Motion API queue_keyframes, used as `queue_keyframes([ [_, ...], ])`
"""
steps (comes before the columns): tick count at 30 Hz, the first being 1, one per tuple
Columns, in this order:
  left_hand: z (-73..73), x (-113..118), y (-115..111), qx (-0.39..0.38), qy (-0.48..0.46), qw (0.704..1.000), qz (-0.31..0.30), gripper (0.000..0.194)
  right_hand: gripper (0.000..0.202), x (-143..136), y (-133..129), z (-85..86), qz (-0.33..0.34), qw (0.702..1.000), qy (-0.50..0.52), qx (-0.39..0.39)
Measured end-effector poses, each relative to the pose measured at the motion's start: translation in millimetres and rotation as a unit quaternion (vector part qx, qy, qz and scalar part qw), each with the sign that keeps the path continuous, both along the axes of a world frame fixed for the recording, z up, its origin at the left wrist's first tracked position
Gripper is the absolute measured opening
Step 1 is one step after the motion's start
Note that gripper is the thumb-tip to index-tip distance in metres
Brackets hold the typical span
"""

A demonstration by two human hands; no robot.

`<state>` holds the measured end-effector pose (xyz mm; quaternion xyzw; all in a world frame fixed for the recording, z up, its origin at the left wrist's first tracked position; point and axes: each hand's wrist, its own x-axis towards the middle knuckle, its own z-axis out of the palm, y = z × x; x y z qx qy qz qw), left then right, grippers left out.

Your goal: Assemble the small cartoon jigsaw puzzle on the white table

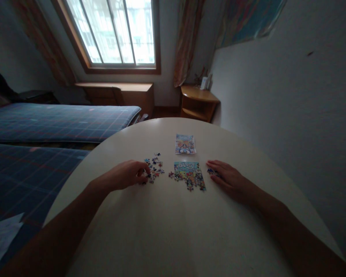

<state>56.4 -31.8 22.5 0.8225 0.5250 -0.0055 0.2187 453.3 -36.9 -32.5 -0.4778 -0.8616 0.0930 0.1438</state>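
Note:
A partly joined jigsaw puzzle (190, 173) lies mid-table, its top edge straight and its lower left side ragged. My left hand (132, 174) is at the loose jigsaw pieces (155, 169) left of it. Its fingers are curled, with thumb and forefinger closed about a dark jigsaw piece (148, 176) at the pile's edge. To the right of the puzzle, my right hand (229, 177) rests on the table, fingers stretched out. A few more pieces (212, 171) show between its forefinger and thumb, partly covered by the hand.
Beyond the puzzle lies a printed picture sheet or packet (185, 144) on the round white table (161, 231). A bed with a plaid cover (60, 121) stands at the left, a wooden corner shelf (200, 94) at the back, and a wall (291, 107) runs along the right.

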Motion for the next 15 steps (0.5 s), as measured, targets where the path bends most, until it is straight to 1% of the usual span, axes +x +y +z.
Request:
queue_keyframes([
  [4,2.8,0.4,-0.5,0.002,-0.006,1.0,-0.006,0.024,0.053,-1.0,-0.7,0.5,-0.002,1.0,0.004,0.002],
  [7,6.7,-6.2,0.8,0.026,-0.018,1.0,-0.001,0.026,0.054,-1.0,-0.7,-0.7,-0.002,1.0,0.012,0.009],
  [9,9.3,-13.0,1.2,0.031,-0.009,0.999,0.005,0.026,0.054,-0.8,-0.7,-1.5,-0.001,1.0,0.013,0.009],
  [13,12.1,-21.6,-1.5,-0.033,0.02,0.999,-0.001,0.021,0.055,-0.5,-0.5,-2.2,-0.002,1.0,0.015,0.005],
  [15,12.0,-21.5,-3.4,-0.044,0.02,0.999,-0.001,0.024,0.055,-0.3,-0.3,-2.4,-0.002,1.0,0.015,0.005],
])
